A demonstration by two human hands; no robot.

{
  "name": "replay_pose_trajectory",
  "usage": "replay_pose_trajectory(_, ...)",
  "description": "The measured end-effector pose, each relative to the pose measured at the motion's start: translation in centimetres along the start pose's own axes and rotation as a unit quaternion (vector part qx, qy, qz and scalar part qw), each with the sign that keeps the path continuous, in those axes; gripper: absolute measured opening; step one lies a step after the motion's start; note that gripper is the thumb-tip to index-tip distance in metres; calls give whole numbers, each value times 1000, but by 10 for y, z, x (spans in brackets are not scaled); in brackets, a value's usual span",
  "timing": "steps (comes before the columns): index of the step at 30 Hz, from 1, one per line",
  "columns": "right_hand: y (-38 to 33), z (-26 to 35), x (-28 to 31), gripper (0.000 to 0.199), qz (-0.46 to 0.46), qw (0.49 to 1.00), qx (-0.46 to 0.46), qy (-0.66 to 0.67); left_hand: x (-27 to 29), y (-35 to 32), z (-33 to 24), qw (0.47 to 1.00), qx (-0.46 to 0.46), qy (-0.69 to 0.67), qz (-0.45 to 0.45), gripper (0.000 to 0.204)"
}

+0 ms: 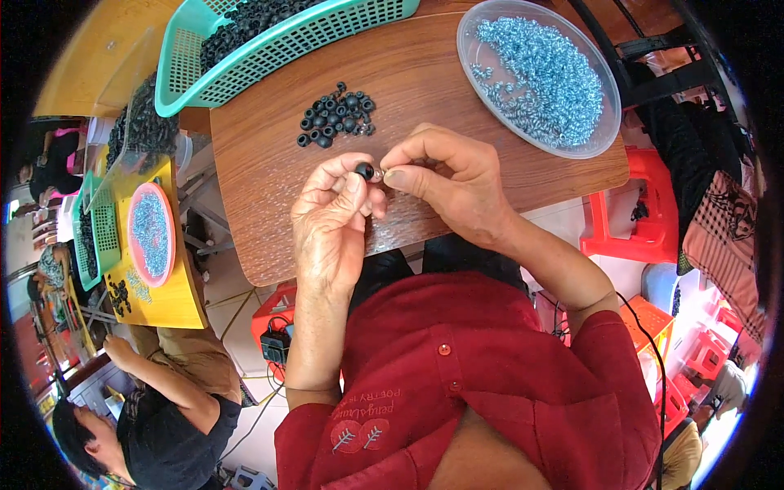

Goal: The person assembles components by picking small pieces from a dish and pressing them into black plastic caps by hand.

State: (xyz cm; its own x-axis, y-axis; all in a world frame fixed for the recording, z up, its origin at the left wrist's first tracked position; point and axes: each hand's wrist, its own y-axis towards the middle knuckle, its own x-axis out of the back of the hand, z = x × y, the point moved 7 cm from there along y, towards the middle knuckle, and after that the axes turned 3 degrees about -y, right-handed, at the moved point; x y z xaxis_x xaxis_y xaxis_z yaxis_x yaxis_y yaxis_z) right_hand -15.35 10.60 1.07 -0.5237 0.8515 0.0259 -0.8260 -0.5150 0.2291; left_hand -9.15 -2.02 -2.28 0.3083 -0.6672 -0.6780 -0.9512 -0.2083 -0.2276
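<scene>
Above the near part of a brown wooden table (pixel 269 188), my left hand (pixel 327 224) pinches a round black bead-like piece (pixel 364 171) between thumb and fingers. My right hand (pixel 457 184) meets it from the right, thumb and forefinger closed on a small clear piece (pixel 378 175) at the black piece's side. Whether the clear piece sits inside the black one, I cannot tell. Just beyond my hands lies a loose pile of similar round black pieces (pixel 331 118), some with hollow openings showing. A few small clear bits (pixel 365 129) lie at its right edge.
A teal perforated basket (pixel 286 69) of black pieces stands at the far left. At the far right is a clear round tub (pixel 482 86) with small bluish transparent pieces. Leftward, a co-worker (pixel 171 408) sits by a yellow table (pixel 184 286). A red stool (pixel 600 233) stands right.
</scene>
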Motion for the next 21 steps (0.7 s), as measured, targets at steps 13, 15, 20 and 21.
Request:
replay_pose_trajectory(13,2,24,-1,8,-32,969,152,-194,-6,-7,2,997,-59,54,-7,18)
replay_pose_trajectory(15,3,10,-1,10,-1,998,6,-61,-5,-8,3,997,-54,46,-9,18)
replay_pose_trajectory(20,10,-17,2,17,94,971,-207,79,-9,-9,4,995,-55,79,9,19)
replay_pose_trajectory(21,11,-18,3,17,94,971,-204,76,-9,-9,4,994,-54,91,13,19)
